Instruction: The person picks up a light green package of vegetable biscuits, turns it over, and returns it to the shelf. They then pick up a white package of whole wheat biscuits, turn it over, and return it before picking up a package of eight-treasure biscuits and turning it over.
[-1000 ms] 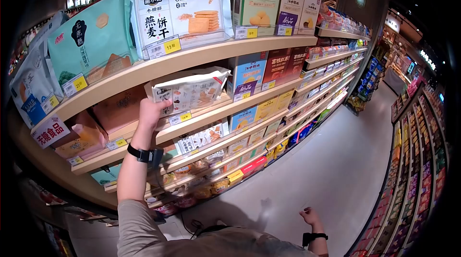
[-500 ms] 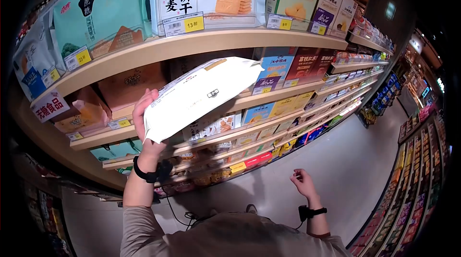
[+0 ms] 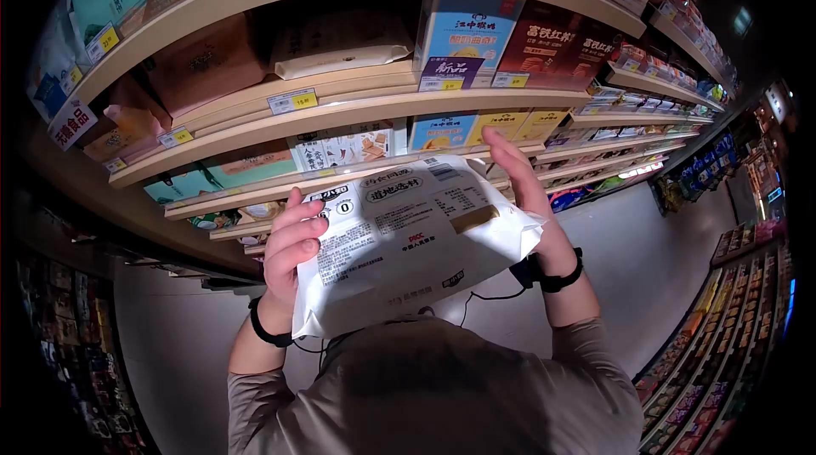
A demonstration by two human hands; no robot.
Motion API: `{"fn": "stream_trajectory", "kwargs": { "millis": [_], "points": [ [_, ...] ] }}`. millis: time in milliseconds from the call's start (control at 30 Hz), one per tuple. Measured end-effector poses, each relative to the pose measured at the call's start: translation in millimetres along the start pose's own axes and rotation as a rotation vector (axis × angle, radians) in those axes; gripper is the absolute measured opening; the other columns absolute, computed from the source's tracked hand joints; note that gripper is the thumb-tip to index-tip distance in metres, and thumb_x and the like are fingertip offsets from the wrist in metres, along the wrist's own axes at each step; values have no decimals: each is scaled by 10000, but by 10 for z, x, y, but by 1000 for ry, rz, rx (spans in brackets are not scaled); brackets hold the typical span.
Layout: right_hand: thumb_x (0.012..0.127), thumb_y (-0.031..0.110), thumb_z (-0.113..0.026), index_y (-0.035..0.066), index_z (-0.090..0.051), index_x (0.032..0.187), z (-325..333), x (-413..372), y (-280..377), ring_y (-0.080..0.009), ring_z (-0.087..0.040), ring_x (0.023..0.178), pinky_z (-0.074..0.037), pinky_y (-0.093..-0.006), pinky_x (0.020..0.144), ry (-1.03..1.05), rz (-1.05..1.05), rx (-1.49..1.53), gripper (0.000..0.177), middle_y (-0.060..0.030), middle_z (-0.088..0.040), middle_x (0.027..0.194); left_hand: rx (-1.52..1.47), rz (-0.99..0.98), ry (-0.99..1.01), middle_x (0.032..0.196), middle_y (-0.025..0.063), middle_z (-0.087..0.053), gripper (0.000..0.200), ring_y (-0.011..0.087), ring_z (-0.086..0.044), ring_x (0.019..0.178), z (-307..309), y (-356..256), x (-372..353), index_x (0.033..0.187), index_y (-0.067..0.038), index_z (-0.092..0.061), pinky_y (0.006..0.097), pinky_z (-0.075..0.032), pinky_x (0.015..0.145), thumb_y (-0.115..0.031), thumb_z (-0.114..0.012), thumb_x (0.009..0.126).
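Observation:
A white biscuit packet (image 3: 408, 242) is held in front of my chest, its printed back tilted up towards me. Its panel carries black Chinese text, a small table and a tan patch. My left hand (image 3: 291, 247) grips the left end, fingers curled over the edge and part of the palm hidden behind it. At the right end, my right hand (image 3: 531, 200) has its fingers stretched out past the packet's far corner. The crimped end overlaps the right palm; the thumb is hidden. Black bands sit on both wrists.
Curved wooden shelves (image 3: 357, 119) stand ahead, with blue (image 3: 467, 34) and dark red boxes (image 3: 540, 42) beside a lying packet (image 3: 340, 42). Price tags line the shelf edges. Another stocked rack (image 3: 731, 344) is at the right, across the grey floor (image 3: 612, 259).
The packet has come down and closer to my body, turning its printed back up. My right hand has risen from my side to the packet's right end. My view has tilted lower.

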State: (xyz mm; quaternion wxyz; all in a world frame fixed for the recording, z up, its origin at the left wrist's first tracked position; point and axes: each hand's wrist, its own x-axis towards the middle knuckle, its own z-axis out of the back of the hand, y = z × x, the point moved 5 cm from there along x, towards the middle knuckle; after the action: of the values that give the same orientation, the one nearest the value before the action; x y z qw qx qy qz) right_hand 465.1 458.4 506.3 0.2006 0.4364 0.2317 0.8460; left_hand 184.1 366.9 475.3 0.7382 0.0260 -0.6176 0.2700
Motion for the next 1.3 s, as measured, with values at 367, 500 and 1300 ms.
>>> {"fn": "stream_trajectory", "kwargs": {
  "millis": [367, 500, 1300],
  "points": [
    [781, 172, -679, 152, -617, 1037, 333, -350, 286, -354, -475, 1246, -297, -568, 1061, -84, 309, -225, 265, -122, -586, 1222, 62, 235, -142, 1384, 197, -310, 784, 324, -398, 1272, -331, -272, 15, 1327, -135, -339, 435, -319, 1083, -90, -807, 700],
    [686, 150, -754, 220, -620, 1023, 482, -595, 364, -339, -498, 1217, -326, -588, 1037, -132, 453, -394, 369, -109, -595, 1179, 7, 784, -180, 1411, 181, -308, 864, 264, -430, 1254, -395, -315, -75, 1446, -108, -175, 378, -402, 1018, -68, -726, 782],
    [714, 126, -762, 237, -610, 1117, -133, -600, 461, -289, -497, 1080, -431, -436, 962, -341, 450, -545, 445, -111, -468, 1189, -955, 1070, -222, 1319, 113, -428, 996, 234, -445, 1226, 115, -516, -388, 1423, -66, -196, 369, -360, 1030, -148, -808, 641]
  ]
}}
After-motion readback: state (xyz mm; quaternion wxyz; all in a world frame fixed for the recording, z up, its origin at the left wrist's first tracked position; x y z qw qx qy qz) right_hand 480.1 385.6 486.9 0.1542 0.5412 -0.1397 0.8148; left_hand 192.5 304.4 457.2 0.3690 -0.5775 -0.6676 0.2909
